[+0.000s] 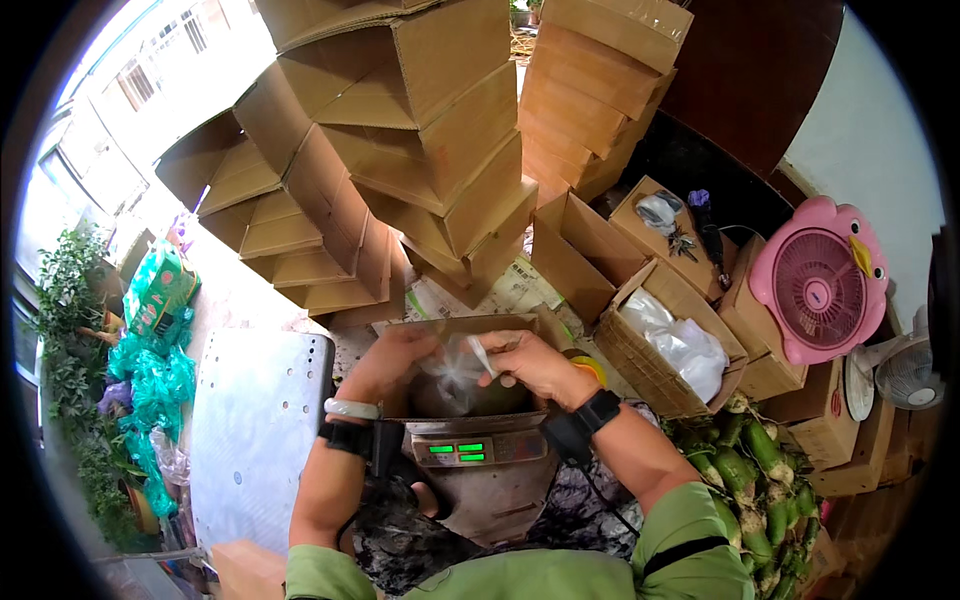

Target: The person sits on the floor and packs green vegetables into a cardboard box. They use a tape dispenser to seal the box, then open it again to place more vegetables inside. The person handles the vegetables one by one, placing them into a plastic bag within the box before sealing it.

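Note:
A clear plastic bag point(452, 375) is gathered in an open cardboard box point(469, 325) in front of me. My left hand point(394, 356) is bent over the box's left side, its fingertips closed on the bag's gathered top. Between the fingers of my right hand point(529, 361) is a small white strip point(481, 355), right beside the bag. What lies inside the bag is dark and hard to make out. Under the box is a digital weighing scale point(480, 451) with its green display lit.
Stacked cardboard boxes point(465, 157) rise ahead. A carton point(660, 394) of white plastic bags point(675, 341) stands on the right, near green radishes point(750, 480) and a pink fan point(814, 289). A white perforated board point(255, 435) lies left. Behind the right hand is a yellow tape roll point(589, 367).

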The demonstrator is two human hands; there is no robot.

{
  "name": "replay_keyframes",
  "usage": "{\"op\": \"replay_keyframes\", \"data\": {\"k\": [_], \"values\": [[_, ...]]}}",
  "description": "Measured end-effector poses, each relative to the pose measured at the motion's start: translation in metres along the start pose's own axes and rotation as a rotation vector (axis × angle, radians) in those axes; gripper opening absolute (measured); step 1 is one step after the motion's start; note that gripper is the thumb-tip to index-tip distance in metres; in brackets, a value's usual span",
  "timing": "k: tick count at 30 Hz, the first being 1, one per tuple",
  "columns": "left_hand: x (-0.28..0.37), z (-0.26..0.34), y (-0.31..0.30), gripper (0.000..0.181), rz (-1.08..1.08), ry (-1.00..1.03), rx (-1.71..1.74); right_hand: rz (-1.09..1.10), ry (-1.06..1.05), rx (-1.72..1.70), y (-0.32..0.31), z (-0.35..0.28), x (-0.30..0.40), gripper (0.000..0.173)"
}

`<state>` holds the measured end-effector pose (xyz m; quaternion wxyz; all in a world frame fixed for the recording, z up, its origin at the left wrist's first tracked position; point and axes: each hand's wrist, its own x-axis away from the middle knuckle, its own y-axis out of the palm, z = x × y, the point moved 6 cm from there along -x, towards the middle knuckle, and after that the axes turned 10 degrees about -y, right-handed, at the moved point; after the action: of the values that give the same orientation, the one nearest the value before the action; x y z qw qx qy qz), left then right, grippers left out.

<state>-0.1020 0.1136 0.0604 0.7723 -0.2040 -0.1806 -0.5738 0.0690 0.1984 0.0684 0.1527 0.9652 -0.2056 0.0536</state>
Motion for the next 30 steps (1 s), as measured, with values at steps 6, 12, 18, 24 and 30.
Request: {"op": "replay_keyframes", "data": {"k": [6, 12, 18, 24, 30], "values": [[0.043, 0.012, 0.018, 0.024, -0.211, -0.176, 0.267, -0.025, -0.130, -0.213, 0.030, 0.013, -0.030, 0.053], [0.005, 0.001, 0.004, 0.033, 0.051, -0.173, -0.287, 0.077, -0.112, 0.841, 0.002, 0.021, -0.025, 0.025], [-0.079, -0.122, -0.021, 0.038, 0.212, -0.026, -1.284, -0.738, -0.142, 0.971, 0.034, 0.012, 0.018, 0.026], [-0.025, -0.051, 0.010, 0.041, 0.368, 0.076, -1.112, -0.553, -0.117, 0.682, -0.058, -0.033, 0.019, 0.028], [0.032, -0.033, 0.047, 0.028, 0.328, 0.104, -0.748, 0.219, -0.046, 0.823, -0.278, -0.059, -0.030, 0.023]]}}
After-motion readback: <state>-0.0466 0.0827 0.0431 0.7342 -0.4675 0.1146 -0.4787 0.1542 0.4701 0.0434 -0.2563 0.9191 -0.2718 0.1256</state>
